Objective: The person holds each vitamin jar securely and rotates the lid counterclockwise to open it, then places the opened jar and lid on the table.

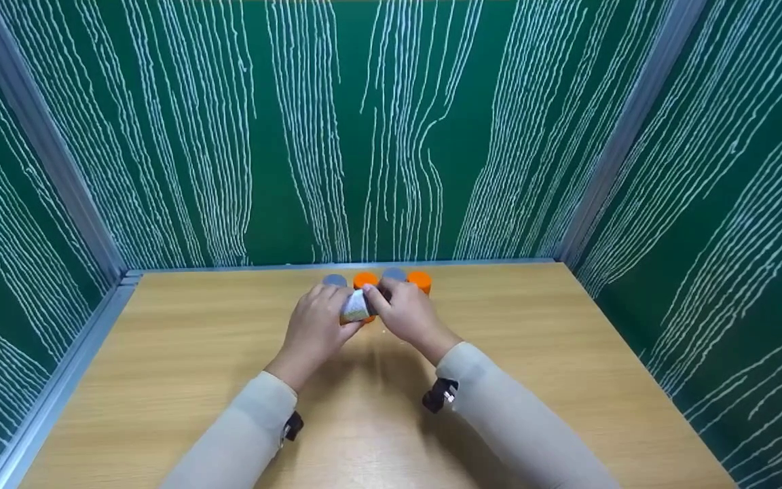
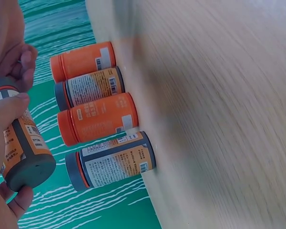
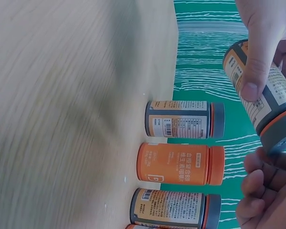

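A pill-style bottle with a dark grey lid and printed orange-and-white label (image 1: 356, 307) is held sideways between both hands, above the table. My left hand (image 1: 316, 322) grips its body; in the right wrist view the left thumb (image 3: 256, 71) lies along the label. At the lid (image 3: 279, 131), my right hand (image 1: 411, 316) has its fingers curled against the end of the bottle. Behind the hands stands a row of similar upright bottles: a grey-lidded one (image 2: 117, 160) at the left end, then an orange one (image 2: 99, 119), another grey-lidded one (image 2: 95, 88) and another orange one (image 2: 83, 61).
The wooden table (image 1: 214, 380) carries the row near its far edge. Green panels (image 1: 296, 136) with wavy white lines rise behind and on both sides, joined by grey metal posts (image 1: 601, 149). Dark wrist devices (image 1: 440, 395) sit at the sleeve cuffs.
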The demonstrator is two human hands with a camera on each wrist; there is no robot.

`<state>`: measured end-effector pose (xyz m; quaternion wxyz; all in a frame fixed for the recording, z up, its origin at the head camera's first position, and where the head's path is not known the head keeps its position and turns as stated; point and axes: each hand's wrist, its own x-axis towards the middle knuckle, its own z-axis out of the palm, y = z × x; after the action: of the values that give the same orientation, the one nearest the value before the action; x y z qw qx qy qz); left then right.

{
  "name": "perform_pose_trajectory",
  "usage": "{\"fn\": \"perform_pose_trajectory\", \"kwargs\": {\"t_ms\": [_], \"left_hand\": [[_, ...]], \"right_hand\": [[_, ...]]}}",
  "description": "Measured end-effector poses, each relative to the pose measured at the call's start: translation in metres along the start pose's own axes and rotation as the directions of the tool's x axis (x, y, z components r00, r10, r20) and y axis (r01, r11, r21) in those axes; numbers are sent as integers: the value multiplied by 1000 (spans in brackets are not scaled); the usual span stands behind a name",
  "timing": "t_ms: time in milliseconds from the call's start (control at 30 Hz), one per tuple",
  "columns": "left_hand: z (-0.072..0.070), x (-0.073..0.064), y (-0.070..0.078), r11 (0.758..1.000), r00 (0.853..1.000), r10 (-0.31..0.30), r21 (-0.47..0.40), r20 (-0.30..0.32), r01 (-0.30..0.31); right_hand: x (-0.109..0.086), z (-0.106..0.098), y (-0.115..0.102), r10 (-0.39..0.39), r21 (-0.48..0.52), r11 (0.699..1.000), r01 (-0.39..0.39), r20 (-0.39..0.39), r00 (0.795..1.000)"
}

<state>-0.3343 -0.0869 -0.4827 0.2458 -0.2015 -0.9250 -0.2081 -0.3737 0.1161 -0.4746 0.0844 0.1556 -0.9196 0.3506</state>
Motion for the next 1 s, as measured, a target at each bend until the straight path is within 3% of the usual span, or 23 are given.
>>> {"fn": "perform_pose_trajectory", "kwargs": {"t_ms": [133,433,700,1000], "left_hand": [[0,0,2,1000,1000,-18,-1,24,18],[-2,1,4,999,996,-40,-10,82,41],[-2,1,0,998,993,-19,-52,120,25],[-4,3,0,990,976,-55,-112,212,81]], "right_hand": [[0,1,-2,38,43,998,-39,8,999],[-1,3,-3,39,67,997,-38,-17,999],[-3,4,-2,-16,59,998,19,-55,998],[-3,5,2,-74,34,996,77,-73,995]]}}
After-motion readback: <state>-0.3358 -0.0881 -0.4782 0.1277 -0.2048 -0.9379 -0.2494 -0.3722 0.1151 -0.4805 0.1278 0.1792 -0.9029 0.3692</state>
